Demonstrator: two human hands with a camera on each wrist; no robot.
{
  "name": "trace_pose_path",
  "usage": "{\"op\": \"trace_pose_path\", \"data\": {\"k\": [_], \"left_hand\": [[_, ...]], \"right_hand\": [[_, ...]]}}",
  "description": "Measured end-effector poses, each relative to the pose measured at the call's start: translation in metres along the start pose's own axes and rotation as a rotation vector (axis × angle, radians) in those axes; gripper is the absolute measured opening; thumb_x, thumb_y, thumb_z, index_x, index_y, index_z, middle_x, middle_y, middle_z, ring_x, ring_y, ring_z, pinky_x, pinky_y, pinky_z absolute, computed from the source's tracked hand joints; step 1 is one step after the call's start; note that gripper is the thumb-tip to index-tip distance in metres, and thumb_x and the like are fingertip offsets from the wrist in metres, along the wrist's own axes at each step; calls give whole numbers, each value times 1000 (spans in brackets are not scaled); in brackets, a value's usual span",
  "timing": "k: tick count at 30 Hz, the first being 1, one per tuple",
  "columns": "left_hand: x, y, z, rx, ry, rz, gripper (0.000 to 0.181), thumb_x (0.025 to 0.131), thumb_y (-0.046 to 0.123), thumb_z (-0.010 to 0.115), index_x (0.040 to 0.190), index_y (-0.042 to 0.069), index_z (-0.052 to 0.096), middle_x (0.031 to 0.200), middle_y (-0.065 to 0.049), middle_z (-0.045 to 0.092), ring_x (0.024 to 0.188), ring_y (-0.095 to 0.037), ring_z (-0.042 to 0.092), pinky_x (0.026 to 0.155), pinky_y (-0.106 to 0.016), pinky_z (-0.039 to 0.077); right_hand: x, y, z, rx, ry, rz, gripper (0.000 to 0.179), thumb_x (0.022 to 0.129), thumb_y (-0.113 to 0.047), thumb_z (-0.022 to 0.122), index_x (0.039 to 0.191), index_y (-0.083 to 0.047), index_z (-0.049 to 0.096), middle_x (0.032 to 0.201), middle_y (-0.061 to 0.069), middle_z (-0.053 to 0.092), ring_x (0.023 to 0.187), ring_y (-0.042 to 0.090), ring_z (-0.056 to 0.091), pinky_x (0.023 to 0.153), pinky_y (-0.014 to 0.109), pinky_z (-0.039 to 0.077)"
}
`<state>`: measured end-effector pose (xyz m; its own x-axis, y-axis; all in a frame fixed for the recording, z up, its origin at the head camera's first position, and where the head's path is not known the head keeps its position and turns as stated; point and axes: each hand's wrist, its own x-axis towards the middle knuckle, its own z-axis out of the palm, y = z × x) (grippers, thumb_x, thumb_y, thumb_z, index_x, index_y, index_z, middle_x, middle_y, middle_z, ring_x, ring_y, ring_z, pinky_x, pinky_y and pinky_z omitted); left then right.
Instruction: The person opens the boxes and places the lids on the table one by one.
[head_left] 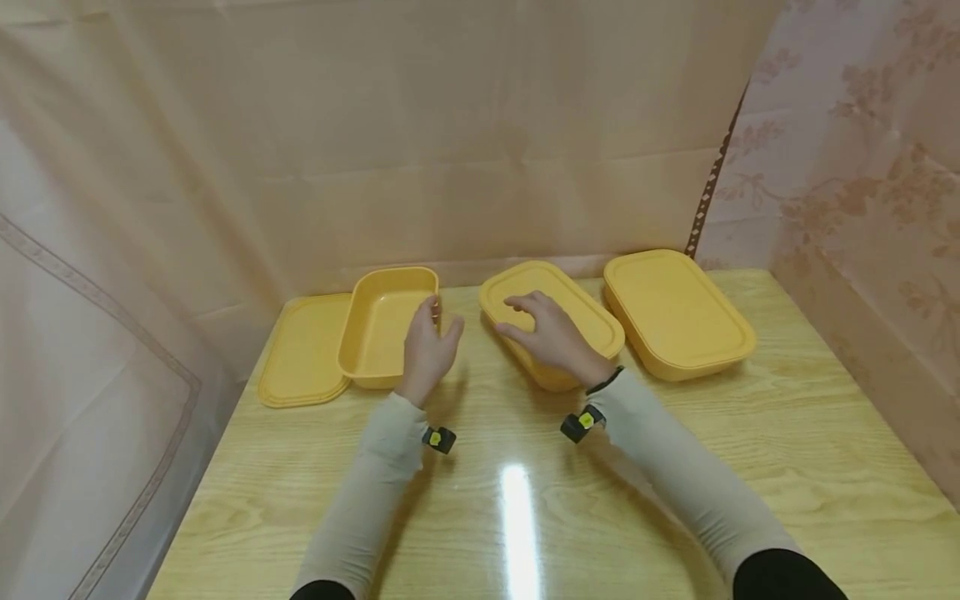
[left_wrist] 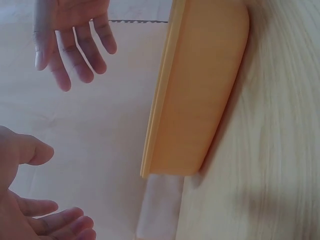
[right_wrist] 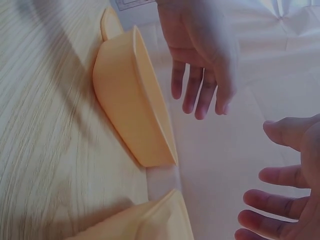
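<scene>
My left hand [head_left: 429, 352] hovers by the right side of an uncovered yellow container [head_left: 378, 329], thumb apart from the fingers and holding nothing. Under that container's left side lies a flat yellow lid [head_left: 303, 354]. Over the middle container, whose yellow lid [head_left: 577, 312] is on, my right hand [head_left: 553, 333] is held with spread fingers. In the left wrist view that lidded container [left_wrist: 200, 90] stands apart from both hands. The right wrist view shows the uncovered container [right_wrist: 127, 95] below the left hand [right_wrist: 200, 60], and the right hand [right_wrist: 285, 200] has nothing in its fingers.
A further lidded yellow container [head_left: 678, 312] stands at the right, beside the middle one. All stand along the back of the wooden table [head_left: 480, 500], near a hanging cloth [head_left: 480, 150]. Patterned cloth [head_left: 862, 208] hangs on the right side.
</scene>
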<state>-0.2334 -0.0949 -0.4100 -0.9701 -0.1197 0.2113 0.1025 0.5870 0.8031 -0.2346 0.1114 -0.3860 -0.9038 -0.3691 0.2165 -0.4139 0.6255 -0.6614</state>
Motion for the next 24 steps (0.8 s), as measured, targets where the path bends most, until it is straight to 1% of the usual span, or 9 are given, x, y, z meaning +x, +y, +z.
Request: {"op": "trace_pose_path", "data": {"k": [5, 12, 18, 24], "left_hand": [[-5, 0, 4, 16, -29, 0, 61, 94, 27, 61, 143, -2, 39, 133, -21, 55, 121, -36, 53, 100, -49, 46], [-6, 2, 8, 18, -17, 5, 58, 93, 26, 62, 141, 0, 42, 132, -21, 56, 120, -36, 55, 99, -50, 46], [-7, 5, 12, 16, -42, -1, 57, 94, 28, 61, 141, 1, 43, 133, -21, 55, 120, -36, 54, 99, -49, 46], [-9, 4, 17, 16, -42, 0, 56, 93, 27, 61, 140, 1, 45, 131, -20, 56, 118, -35, 55, 98, -49, 47]], "right_hand": [[-4, 0, -3, -38, 6, 2, 54, 95, -37, 62, 134, -1, 55, 124, 20, 57, 113, 35, 55, 96, 49, 48], [-7, -1, -9, -77, 5, 16, 54, 95, -37, 61, 135, -2, 55, 126, 21, 56, 115, 36, 54, 96, 50, 47], [-7, 2, -13, -86, 10, 33, 54, 95, -38, 61, 134, -2, 55, 126, 20, 56, 117, 37, 53, 97, 51, 47], [-7, 6, -14, -100, 13, 26, 54, 95, -38, 62, 134, -1, 55, 127, 20, 56, 117, 37, 53, 98, 51, 46]]}}
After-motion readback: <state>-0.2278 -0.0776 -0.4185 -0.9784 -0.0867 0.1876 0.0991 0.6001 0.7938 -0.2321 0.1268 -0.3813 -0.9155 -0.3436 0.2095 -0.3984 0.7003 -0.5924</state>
